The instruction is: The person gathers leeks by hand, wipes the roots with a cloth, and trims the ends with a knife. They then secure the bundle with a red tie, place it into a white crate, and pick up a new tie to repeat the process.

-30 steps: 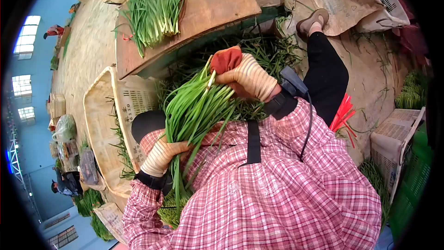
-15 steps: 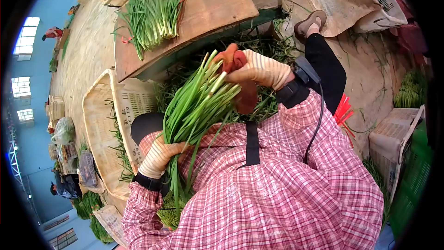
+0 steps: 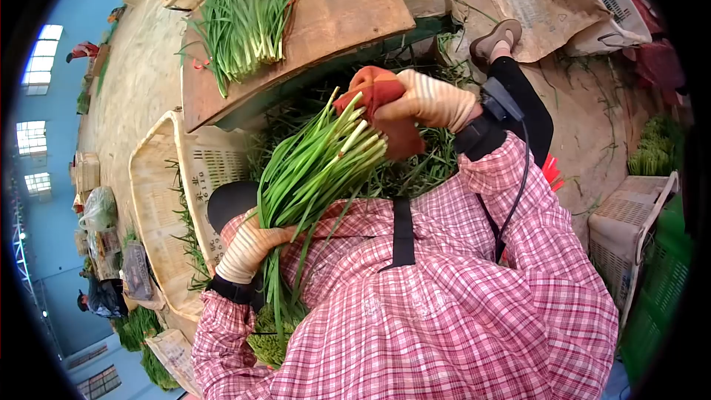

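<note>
The right hand (image 3: 428, 101) has moved right, pinching the green stalks (image 3: 311, 170) at their tips; the left hand (image 3: 250, 246) squeezes them tight.

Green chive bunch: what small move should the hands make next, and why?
Probably the right hand should press the fanned pale ends of the long green chive bunch together, because they spread while the left hand holds only the lower part.

The bunch of green chives (image 3: 315, 170) is long, thin-leaved and fresh, slanting from pale cut ends fanned against my right hand (image 3: 426, 100) down through my left hand (image 3: 252, 244)'s closed grip, its leaf tips drooping below.
</note>
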Demonstrator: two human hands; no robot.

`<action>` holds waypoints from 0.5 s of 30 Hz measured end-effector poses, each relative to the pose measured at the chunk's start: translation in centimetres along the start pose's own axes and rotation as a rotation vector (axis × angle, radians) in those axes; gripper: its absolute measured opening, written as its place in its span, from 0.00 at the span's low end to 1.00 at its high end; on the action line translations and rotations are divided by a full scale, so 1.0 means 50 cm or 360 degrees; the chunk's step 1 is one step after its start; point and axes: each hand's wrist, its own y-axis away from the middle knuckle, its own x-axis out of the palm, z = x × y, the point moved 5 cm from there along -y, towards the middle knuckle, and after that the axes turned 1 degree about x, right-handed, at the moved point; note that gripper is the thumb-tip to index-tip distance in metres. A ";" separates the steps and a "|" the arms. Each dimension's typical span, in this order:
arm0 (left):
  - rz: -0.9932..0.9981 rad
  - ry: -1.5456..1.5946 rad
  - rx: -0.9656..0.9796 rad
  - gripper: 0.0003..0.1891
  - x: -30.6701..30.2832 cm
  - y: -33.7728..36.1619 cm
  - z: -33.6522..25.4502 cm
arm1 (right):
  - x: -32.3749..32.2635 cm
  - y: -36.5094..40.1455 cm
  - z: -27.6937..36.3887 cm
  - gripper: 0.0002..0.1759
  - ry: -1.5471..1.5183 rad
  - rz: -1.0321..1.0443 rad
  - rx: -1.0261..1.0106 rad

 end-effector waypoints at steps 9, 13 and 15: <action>0.0137 -0.0027 -0.0116 0.22 0.014 -0.001 0.005 | 0.047 -0.011 -0.046 0.14 0.0206 0.0003 0.0280; 0.0079 0.0016 -0.0116 0.21 -0.002 0.004 0.029 | -0.066 0.018 -0.071 0.08 0.0466 -0.0551 -0.0141; 0.0019 0.0054 -0.0123 0.20 -0.016 0.015 0.037 | -0.124 0.054 -0.106 0.05 -0.0582 -0.0584 0.0141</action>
